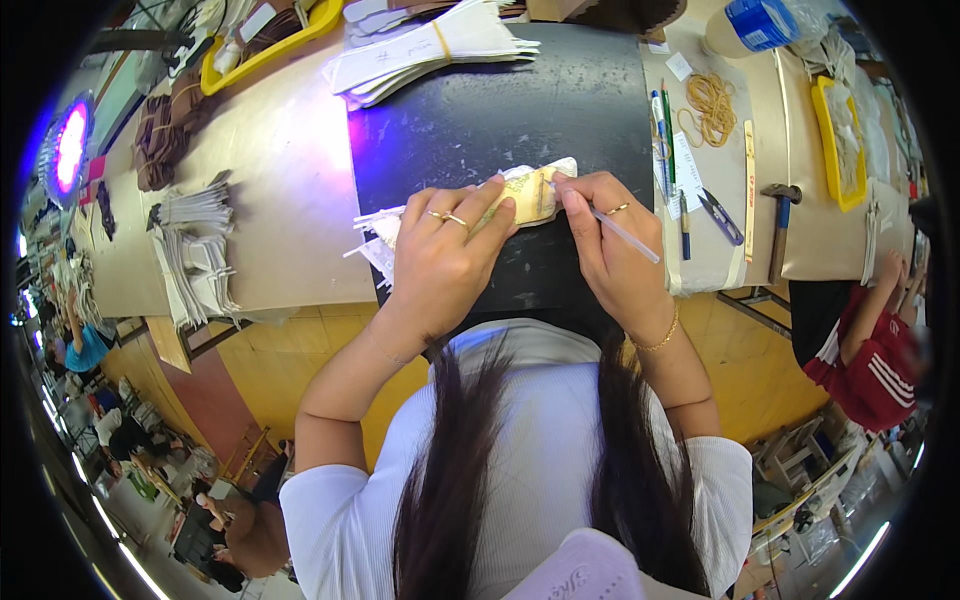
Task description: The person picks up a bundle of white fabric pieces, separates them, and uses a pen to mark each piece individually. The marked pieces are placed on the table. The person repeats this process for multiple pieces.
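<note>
Here, yellow template [530, 198] lies on black mat [590, 110] between my hands, long axis rising rightward; left hand [445, 235], fingers outstretched, presses its left part; right hand [612, 258], nearer uncovered end, pinches slim translucent pen [630, 240].

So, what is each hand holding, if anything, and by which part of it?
Right hand: a thin, pale pen-like tool, gripped near its far end. Left hand: lying over the left part of a yellow piece; grip unclear.

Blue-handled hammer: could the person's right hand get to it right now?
Probably yes: between the right hand and the hammer only flat-lying things show, such as the snips and yellow strip. The hand does hold a thin pale stick, though.
</note>
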`<state>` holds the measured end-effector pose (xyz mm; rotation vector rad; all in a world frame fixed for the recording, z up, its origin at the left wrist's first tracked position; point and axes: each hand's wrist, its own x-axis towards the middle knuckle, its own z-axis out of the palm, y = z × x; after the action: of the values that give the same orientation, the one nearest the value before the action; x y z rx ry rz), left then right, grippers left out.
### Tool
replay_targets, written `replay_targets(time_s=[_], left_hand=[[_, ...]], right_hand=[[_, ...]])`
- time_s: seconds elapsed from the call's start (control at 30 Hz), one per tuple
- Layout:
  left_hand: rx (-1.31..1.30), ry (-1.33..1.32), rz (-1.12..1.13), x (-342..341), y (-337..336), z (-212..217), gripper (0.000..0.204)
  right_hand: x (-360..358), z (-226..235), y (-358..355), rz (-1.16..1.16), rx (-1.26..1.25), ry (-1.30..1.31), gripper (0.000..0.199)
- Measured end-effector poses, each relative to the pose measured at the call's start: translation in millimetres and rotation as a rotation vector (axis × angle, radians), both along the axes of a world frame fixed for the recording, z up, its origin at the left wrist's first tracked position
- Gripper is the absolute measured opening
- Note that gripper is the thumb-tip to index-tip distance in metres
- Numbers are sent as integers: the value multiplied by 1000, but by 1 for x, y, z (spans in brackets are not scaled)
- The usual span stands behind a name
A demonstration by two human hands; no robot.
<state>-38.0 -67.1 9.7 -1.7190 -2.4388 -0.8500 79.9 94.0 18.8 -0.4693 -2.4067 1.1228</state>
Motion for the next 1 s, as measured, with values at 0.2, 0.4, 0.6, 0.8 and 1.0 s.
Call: replay_targets(time_s=[0.2, 0.4, 0.6, 0.8, 1.0], left_hand=[[16, 14, 0, 1, -1, -3, 27], [-9, -8, -8, 0, -1, 1, 25], [62, -152, -62, -15, -3, 0, 25], [114, -449, 38, -22, -5, 5, 30], [214, -751, 71, -36, -12, 2, 33]], right_hand=[[-7, 7, -2, 90, 308, -22, 5], [15, 13, -5, 74, 133, 86, 6], [21, -11, 0, 25, -181, 193, 19], [17, -15, -7, -26, -174, 220, 20], [14, -21, -11, 47, -128, 253, 18]])
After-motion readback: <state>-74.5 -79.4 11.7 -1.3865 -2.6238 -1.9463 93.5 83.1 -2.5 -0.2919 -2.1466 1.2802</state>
